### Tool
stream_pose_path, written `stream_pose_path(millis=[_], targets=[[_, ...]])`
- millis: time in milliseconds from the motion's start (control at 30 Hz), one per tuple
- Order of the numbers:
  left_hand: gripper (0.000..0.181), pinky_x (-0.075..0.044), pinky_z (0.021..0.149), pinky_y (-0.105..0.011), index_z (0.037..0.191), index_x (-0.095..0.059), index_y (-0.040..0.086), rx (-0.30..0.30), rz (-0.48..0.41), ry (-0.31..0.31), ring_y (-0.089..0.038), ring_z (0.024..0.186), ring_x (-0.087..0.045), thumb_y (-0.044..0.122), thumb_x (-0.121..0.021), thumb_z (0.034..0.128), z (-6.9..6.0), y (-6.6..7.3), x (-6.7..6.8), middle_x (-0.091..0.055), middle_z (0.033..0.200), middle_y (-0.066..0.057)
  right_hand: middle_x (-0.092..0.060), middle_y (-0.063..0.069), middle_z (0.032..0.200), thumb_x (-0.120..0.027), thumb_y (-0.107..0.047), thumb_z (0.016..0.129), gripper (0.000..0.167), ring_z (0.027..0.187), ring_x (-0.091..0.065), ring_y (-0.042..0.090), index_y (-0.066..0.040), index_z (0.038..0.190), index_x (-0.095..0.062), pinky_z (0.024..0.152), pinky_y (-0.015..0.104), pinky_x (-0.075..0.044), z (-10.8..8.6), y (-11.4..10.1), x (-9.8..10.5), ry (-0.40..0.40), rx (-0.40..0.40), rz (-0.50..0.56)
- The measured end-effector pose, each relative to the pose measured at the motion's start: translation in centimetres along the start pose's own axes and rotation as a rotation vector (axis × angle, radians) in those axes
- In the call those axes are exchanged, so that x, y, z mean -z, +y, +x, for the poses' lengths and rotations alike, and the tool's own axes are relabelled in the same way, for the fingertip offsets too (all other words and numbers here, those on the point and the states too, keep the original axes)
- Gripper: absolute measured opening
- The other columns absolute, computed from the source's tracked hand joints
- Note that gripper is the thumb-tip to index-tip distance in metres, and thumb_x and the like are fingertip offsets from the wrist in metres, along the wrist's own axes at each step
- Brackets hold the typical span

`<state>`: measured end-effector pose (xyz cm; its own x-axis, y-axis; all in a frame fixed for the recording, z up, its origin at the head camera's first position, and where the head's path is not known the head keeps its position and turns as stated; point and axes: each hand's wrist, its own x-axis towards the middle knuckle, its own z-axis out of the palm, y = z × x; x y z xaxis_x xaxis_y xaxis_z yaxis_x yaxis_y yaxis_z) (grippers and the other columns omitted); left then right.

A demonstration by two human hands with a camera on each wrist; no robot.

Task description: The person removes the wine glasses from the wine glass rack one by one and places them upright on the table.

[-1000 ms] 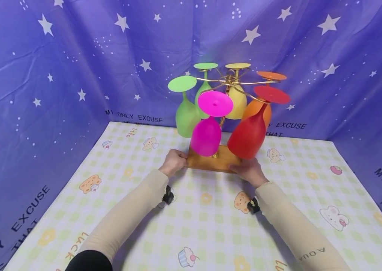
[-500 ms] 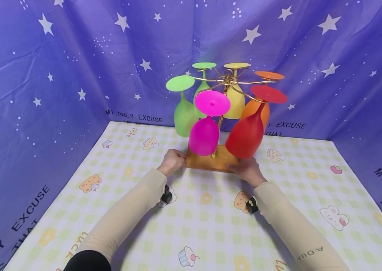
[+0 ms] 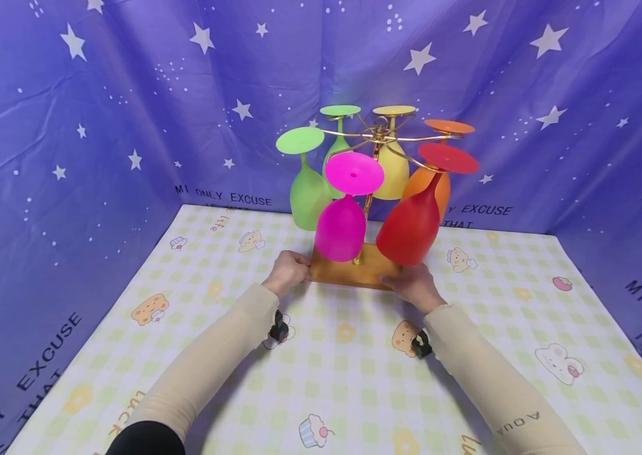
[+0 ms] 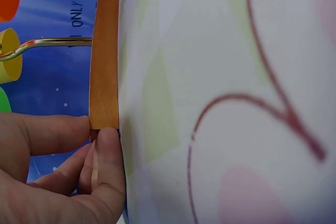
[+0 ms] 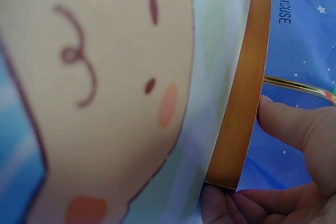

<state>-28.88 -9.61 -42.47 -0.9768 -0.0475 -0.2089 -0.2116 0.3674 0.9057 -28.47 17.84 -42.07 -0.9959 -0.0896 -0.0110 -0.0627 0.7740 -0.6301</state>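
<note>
A gold metal wine glass rack [image 3: 380, 134] stands on a wooden base [image 3: 349, 273]. Several plastic wine glasses hang upside down from its arms. A magenta glass [image 3: 340, 229] and a red glass [image 3: 412, 224] are at the front, a light green glass [image 3: 309, 196] at the left. Farther back hang a green glass [image 3: 337, 145], a yellow glass [image 3: 390, 170] and an orange glass [image 3: 443, 186]. My left hand [image 3: 289, 272] pinches the base's left end, thumb on top, fingertips at its lower edge. My right hand [image 3: 416, 287] grips the right end, its thumb [image 5: 283, 121] on the upper face.
The rack rests on a table with a green-and-white checked cloth [image 3: 321, 360] printed with cartoon figures. Behind and at both sides hangs a purple-blue star-patterned curtain [image 3: 145, 95]. A small black device [image 3: 279, 327] sits at the left wrist, another black device [image 3: 421, 343] at the right.
The rack with its glasses has shifted slightly left, with both hands keeping hold of the base. The head view has also shifted a little.
</note>
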Motion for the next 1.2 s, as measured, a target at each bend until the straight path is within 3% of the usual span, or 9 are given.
stream_pose_path(millis=[500,900,1200], targets=[[0.034,-0.055,0.066,-0.028,0.103,-0.069,-0.008,-0.002,-0.071,0.009,-0.013,0.061,-0.061,-0.013,-0.063,0.0698,0.0,-0.3,0.2,-0.068,0.093,-0.018,-0.049,0.020,0.130,-0.073,-0.025,0.081,0.064,0.120,-0.046,0.035,0.002,0.131,-0.044,0.102,0.053,-0.036,0.2,-0.1,-0.1,0.000,0.006,0.011],[0.033,-0.057,0.068,-0.030,0.105,-0.066,-0.011,0.018,-0.125,0.002,-0.024,0.070,-0.067,-0.015,-0.062,0.0724,-0.3,-0.4,1.1,-0.066,0.098,-0.022,-0.051,0.019,0.128,-0.072,-0.024,0.081,0.060,0.118,-0.047,0.035,0.001,0.129,-0.045,0.101,0.052,-0.037,0.4,-0.7,-0.7,0.001,0.031,0.015],[0.032,-0.057,0.067,-0.030,0.103,-0.067,-0.010,0.037,-0.139,0.029,-0.019,0.065,-0.065,-0.014,-0.061,0.0714,-0.4,-0.8,1.4,-0.067,0.090,-0.019,-0.052,0.018,0.126,-0.072,-0.022,0.081,0.058,0.117,-0.047,0.034,0.001,0.128,-0.047,0.101,0.051,-0.037,0.6,-1.1,-1.2,0.000,0.048,0.028]])
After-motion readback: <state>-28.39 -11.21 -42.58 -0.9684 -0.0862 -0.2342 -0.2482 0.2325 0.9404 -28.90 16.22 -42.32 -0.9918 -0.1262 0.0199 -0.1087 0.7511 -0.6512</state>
